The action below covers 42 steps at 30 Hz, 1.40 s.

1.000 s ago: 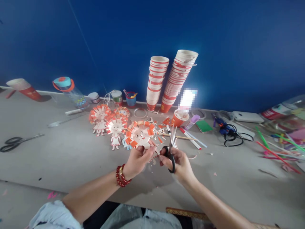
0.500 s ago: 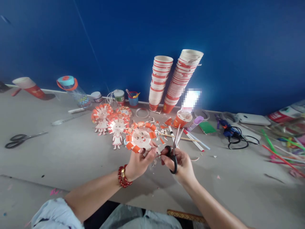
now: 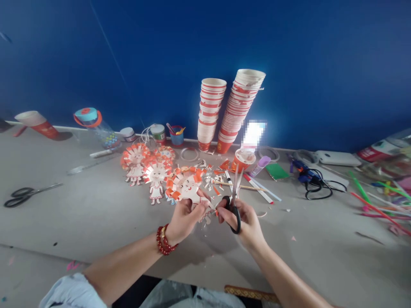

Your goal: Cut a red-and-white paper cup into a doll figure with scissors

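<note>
My left hand (image 3: 184, 220) is closed on a paper doll (image 3: 189, 187) with a drawn face and a fringe of orange and white strips. Its small white body, partly hidden by my fingers, points down toward my right hand (image 3: 247, 220). Black-handled scissors (image 3: 236, 186) hang on that hand, blades up and away from the doll. The right thumb and fingertips pinch together at the doll's edge; whether they grip a bit of its paper is too small to tell. Finished-looking paper dolls (image 3: 156, 174) lie to the left.
White and orange paper scraps (image 3: 210, 182) litter the table beyond my hands. Two tall stacks of paper cups (image 3: 212, 111) lean by the blue wall. Markers (image 3: 260, 190), a scrap-filled cup (image 3: 242, 162) and a blue glue gun (image 3: 302, 169) lie rightward; other scissors (image 3: 27, 194) lie far left.
The doll has tilted in my left hand, so its face is seen more slantwise and its lower body shows below my fingers. The scissors stay in my right hand. The view has shifted slightly.
</note>
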Available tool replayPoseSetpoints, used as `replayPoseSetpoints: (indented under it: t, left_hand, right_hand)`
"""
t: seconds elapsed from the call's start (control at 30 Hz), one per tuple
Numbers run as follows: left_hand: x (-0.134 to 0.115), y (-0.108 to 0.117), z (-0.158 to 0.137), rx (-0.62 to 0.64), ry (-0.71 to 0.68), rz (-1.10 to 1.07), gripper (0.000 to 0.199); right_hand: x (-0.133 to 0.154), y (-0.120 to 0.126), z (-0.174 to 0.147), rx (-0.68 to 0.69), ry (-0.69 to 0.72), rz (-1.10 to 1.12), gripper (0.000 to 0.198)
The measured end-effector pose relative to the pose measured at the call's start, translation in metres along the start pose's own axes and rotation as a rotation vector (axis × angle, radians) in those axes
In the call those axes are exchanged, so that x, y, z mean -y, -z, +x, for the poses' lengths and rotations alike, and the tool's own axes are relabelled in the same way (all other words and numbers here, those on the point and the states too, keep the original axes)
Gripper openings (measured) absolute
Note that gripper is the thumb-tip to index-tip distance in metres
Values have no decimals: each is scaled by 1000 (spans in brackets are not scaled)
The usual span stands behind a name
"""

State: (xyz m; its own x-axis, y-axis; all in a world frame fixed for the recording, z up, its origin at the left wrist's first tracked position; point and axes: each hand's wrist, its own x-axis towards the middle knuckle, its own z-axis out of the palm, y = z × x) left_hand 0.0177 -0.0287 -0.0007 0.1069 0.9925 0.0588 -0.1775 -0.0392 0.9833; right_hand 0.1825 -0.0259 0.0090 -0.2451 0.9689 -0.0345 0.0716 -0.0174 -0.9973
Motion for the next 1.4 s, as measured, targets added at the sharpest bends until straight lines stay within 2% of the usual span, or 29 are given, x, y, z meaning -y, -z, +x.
replayPoseSetpoints:
  t: [0.1, 0.2, 0.3, 0.53, 0.63, 0.87, 1.07, 1.17, 1.4]
  left_hand:
    - [-4, 1, 3, -57, -14, -50, 15]
    - [-8, 1, 4, -51, 40, -47, 21]
    - [-10, 0, 3, -78, 80, -55, 24]
    - [-8, 2, 2, -157, 61, 22, 24]
    - [-6, 3, 3, -190, 8, 64, 19]
    - [-7, 2, 1, -176, -29, 20, 20]
    - [-4, 2, -1, -142, 42, -56, 22]
    - [-5, 1, 0, -134, 25, -98, 21]
    - [-4, 1, 2, -170, 27, -34, 25]
  right_hand:
    - [-1, 2, 0, 110, -23, -32, 36]
    - [-5, 0, -1, 250, -61, -95, 47]
    - [-7, -2, -2, 306, -92, -126, 51]
    - [-7, -4, -6, 328, -91, -122, 51]
    - [-4, -7, -8, 315, -67, -102, 53]
    - [-5, -12, -10, 323, -126, -63, 54]
    - [-12, -12, -10, 319, -120, -40, 51]
    - [-16, -12, -10, 325, -118, -35, 49]
    - [-17, -13, -10, 327, -137, -30, 50]
